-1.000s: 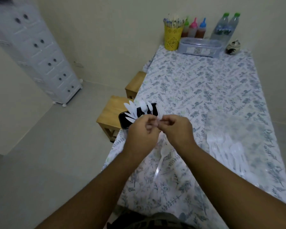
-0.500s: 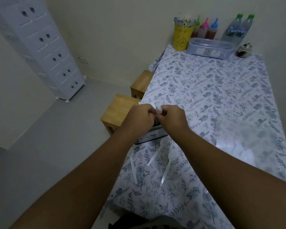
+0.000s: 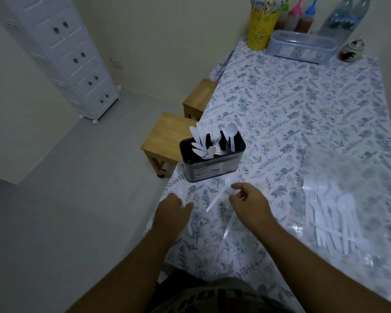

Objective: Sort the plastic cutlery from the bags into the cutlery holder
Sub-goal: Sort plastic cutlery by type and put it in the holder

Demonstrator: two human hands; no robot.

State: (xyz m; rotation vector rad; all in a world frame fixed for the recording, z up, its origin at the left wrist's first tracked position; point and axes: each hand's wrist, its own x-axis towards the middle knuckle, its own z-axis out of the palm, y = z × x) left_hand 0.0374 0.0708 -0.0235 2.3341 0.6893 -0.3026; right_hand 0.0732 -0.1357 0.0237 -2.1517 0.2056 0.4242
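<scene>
The counter [image 3: 303,114], covered by a cloth printed with blue-grey leaf sprigs, was viewed from above and behind the person's two bare forearms. The cutlery holder [image 3: 211,162], a dark oblong container with a label on its near wall, was placed near the counter's left edge, just beyond both hands. White plastic pieces were stood upright in it: knives [image 3: 199,141] fanned out in the left part, forks [image 3: 215,137] in the middle and a spoon [image 3: 231,132] in the right part.

The left hand [image 3: 173,208] was held low over the counter's left edge, fingers loosely spread and nothing pinched. The right hand [image 3: 248,199] was held beside it, well apart from it, fingers curled and partly open; whether anything was pinched between them could not be told, because of motion blur. Between the two hands a loose white spoon [image 3: 218,197] was laid flat on the cloth, bowl towards the holder. A further clear piece [image 3: 229,227] was laid near the right wrist, its kind not determinable.

To the right, a transparent bag [image 3: 339,177] was spread on the counter, with white forks and spoons [image 3: 332,220] seen lying side by side in its near end. At the far end of the counter were ranged a yellow perforated cup [image 3: 260,32], three sauce bottles [image 3: 299,16], two water bottles [image 3: 341,19], a clear lidded box [image 3: 301,47] and a small patterned jar [image 3: 352,51]. Two wooden stools [image 3: 167,136] were set on the floor against the counter's left side, and a white drawer tower [image 3: 61,48] was stood by the far wall.
</scene>
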